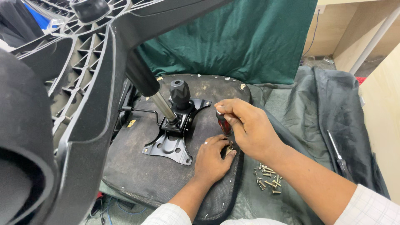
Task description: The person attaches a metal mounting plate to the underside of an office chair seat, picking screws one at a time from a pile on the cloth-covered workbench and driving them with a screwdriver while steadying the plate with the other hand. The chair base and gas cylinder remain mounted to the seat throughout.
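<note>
An upturned office chair seat (141,166) lies in front of me, its black metal tilt mechanism (173,143) bolted to the underside, with a gas cylinder (160,104) and a black knob (180,93) rising from it. My right hand (246,125) grips a screwdriver with a red and black handle (224,123), tip pointing down at the seat's right edge. My left hand (212,158) rests flat on the seat, its fingers steadying a small screw (231,145) under the tip.
A black plastic star base (83,62) of the chair looms at the upper left. Several loose screws (266,179) lie on dark cloth to the right. A second screwdriver (338,156) lies on the black fabric farther right. Green cloth (250,37) hangs behind.
</note>
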